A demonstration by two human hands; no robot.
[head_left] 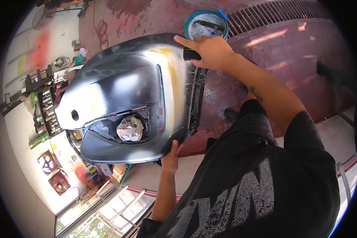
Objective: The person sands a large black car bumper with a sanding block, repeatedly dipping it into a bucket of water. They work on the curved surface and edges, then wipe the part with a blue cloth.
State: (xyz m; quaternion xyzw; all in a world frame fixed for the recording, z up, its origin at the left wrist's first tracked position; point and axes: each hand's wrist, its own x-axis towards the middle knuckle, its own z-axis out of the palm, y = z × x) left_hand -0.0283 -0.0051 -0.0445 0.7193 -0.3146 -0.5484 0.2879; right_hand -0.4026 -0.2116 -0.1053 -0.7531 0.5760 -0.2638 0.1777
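Note:
A car bumper (119, 93) in patchy grey, black and white, with yellowish filler marks, is held up in front of me. My left hand (170, 158) grips its lower edge, thumb on the outer face and fingers hidden behind. Up at the top right corner, my right hand (208, 51) holds a black block (191, 54) against the edge, its index finger stretched along the surface. Crumpled whitish film (130, 128) shows through a recess in the bumper. A dark slatted strip (196, 99) runs down the bumper's right side.
A teal bucket (185, 24) of sudsy water stands beyond my right hand, beside a floor grate (273, 12). Reddish hose (102, 32) lies coiled on the floor. At left, a rack (47, 109) and two fans (47, 162) line the wall; a window (107, 212) is below.

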